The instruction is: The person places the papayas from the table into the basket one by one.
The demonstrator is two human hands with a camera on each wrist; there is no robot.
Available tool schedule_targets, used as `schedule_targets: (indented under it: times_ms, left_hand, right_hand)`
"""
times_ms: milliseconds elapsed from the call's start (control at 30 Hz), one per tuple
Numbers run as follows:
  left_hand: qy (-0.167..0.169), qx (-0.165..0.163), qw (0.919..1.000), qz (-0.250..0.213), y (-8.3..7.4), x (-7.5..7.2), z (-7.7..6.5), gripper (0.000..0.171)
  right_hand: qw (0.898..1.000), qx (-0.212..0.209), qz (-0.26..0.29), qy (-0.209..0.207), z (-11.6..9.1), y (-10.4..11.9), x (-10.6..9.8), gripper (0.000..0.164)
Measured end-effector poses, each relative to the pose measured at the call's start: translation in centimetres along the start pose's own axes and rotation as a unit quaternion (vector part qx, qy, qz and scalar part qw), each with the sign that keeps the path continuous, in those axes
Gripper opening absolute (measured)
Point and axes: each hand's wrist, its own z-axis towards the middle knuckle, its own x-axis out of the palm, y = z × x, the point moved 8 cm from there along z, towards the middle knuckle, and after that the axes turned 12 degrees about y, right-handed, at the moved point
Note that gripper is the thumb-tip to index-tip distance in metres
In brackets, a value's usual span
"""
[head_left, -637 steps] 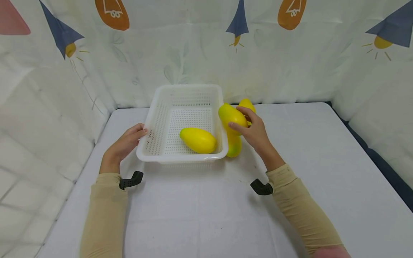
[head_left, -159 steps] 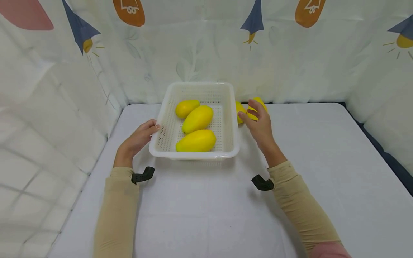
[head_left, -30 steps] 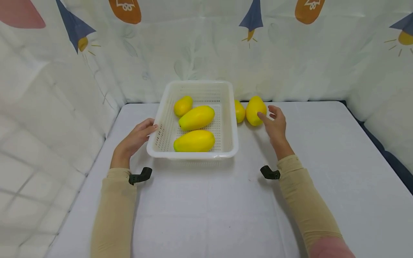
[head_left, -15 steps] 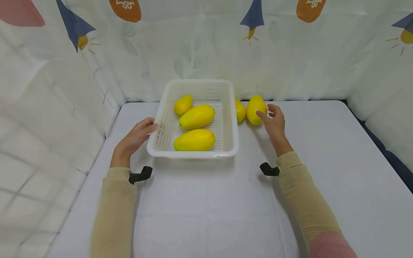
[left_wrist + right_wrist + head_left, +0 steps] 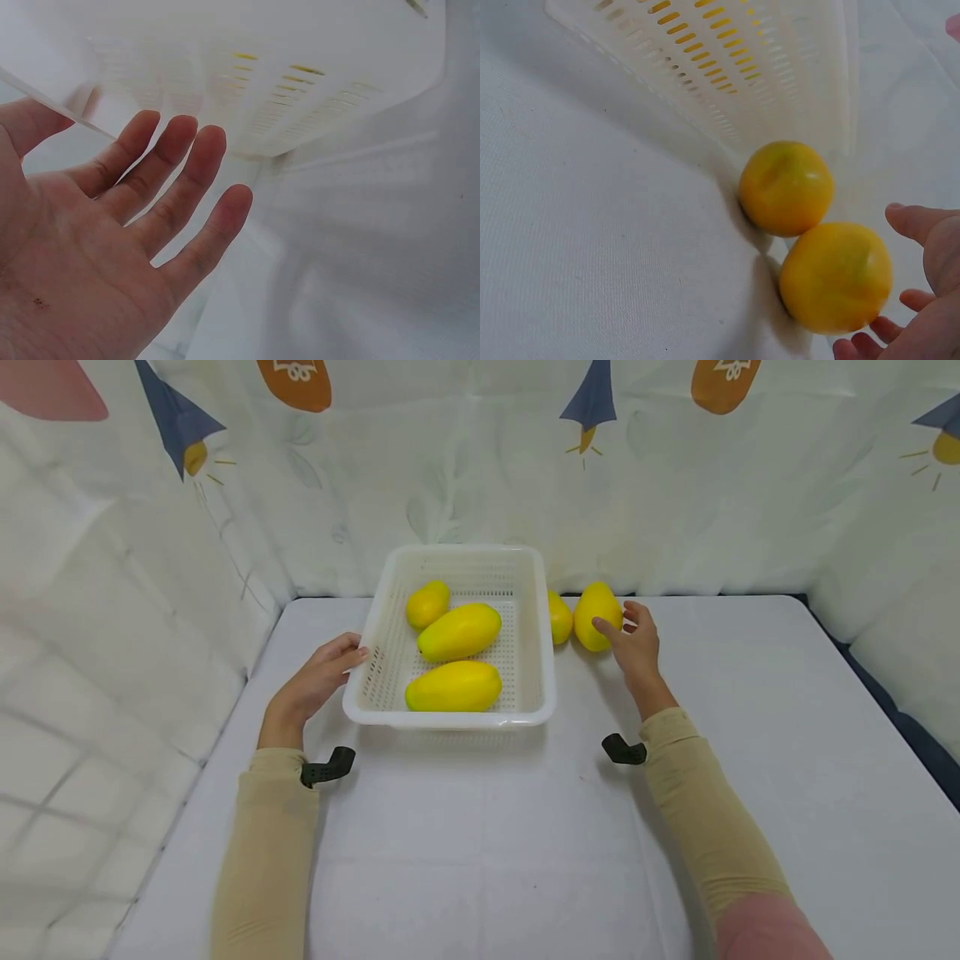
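A white perforated plastic basket (image 5: 448, 720) holds three yellow mangoes: a front mango (image 5: 453, 686), a middle mango (image 5: 459, 632) and a rear mango (image 5: 427, 605). My left hand (image 5: 313, 681) grips its left rim, thumb over the edge; in the left wrist view the fingers (image 5: 206, 154) spread under the outer wall. Two more mangoes stand against each other outside the right wall: an inner mango (image 5: 558, 618), partly hidden by the basket, and an outer mango (image 5: 597, 617). My right hand (image 5: 636, 647) is at the outer mango's right side, thumb apart from it in the right wrist view (image 5: 922, 277).
A white cloth covers the table (image 5: 480, 843). Behind it hangs a patterned pale curtain (image 5: 480, 468), close to the table's back edge, with more curtain at both sides. Black wrist devices (image 5: 328, 767) sit on both sleeves.
Since the oldest frame, mangoes in the basket have gone from one to three, and my right hand has let go of one. Lately it has shifted slightly left at the outer mango.
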Motion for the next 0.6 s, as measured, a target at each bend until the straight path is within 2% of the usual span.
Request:
schedule_targets:
  times_ms: [300, 600]
  left_hand:
    - [0.0, 0.0, 1.0, -0.003, 0.0, 0.1, 0.1, 0.029]
    - [-0.002, -0.005, 1.0, -0.007, 0.1, 0.1, 0.0, 0.031]
  right_hand:
    - [1.0, 0.013, 0.007, 0.002, 0.7, -0.6, 0.4, 0.081]
    - [0.999, 0.031, -0.009, 0.001, 1.3, -1.0, 0.8, 0.083]
